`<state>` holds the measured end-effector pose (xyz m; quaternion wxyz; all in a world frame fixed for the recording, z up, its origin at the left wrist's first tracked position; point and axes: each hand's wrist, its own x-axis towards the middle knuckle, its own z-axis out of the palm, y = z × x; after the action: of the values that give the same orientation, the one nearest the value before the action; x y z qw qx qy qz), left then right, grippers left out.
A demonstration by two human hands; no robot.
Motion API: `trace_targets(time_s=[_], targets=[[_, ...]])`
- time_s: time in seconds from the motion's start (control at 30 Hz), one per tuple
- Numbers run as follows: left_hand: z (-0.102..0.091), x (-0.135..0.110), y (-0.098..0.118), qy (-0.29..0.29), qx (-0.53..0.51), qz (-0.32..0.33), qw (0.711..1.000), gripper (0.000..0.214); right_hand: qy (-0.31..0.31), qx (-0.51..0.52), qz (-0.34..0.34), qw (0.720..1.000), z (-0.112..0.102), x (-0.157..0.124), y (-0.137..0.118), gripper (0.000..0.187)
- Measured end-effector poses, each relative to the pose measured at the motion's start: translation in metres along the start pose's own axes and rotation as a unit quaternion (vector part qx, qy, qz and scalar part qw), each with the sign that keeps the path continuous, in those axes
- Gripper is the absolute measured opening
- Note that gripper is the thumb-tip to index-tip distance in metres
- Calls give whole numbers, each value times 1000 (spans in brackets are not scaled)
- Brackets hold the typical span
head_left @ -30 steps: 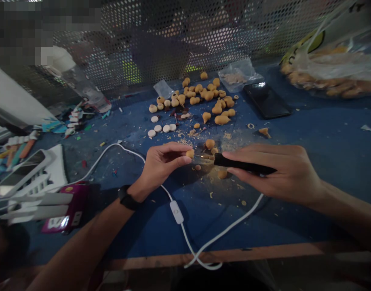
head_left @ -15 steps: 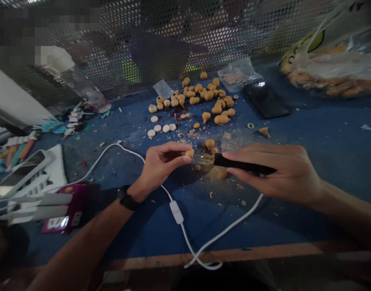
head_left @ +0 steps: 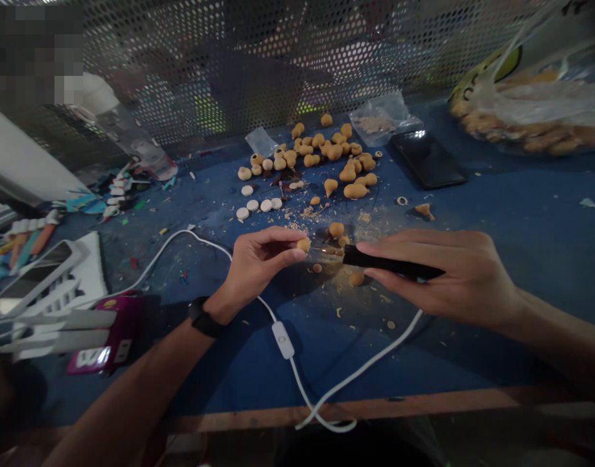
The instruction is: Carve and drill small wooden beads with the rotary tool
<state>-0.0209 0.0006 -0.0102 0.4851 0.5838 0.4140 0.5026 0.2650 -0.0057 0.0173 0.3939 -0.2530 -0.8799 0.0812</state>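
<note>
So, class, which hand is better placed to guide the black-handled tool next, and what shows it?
Probably the right hand: it grips the black-handled tool, whose tip points toward the small tan piece. The left hand is occupied, pinching that piece.

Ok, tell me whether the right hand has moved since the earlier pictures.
No, not visibly: the right hand, holding the black tool, keeps its place on the near side of the phone.
</note>
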Motion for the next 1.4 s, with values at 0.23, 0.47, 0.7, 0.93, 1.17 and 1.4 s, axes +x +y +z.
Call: trace_targets(time_s=[0.23, 0.47, 0.7, 0.93, 1.17, 1.4], targets=[[-2, -2, -4, -5, -21, -28, 999, 23, 5, -5, 2, 1000, -2, 1, -1, 39], [-1, -3, -2, -11, -35, -41, 999, 25, 8, -11, 11, 1000, -1, 0, -1, 41], [-2, -3, -3, -17, -40, -49, 998, 22, 6, -5, 12, 1000, -1, -1, -1, 42], [0, -2, -3, -2, -20, -42, 999, 25, 15, -2, 8, 1000, -1, -1, -1, 43], [-2, -2, -4, 3, -2, -34, 999, 25, -1, -13, 26, 1000, -2, 0, -3, 44], [-2, -2, -4, 7, 6, -29, 1000, 26, 7, -14, 29, 999, -1, -2, -1, 42]])
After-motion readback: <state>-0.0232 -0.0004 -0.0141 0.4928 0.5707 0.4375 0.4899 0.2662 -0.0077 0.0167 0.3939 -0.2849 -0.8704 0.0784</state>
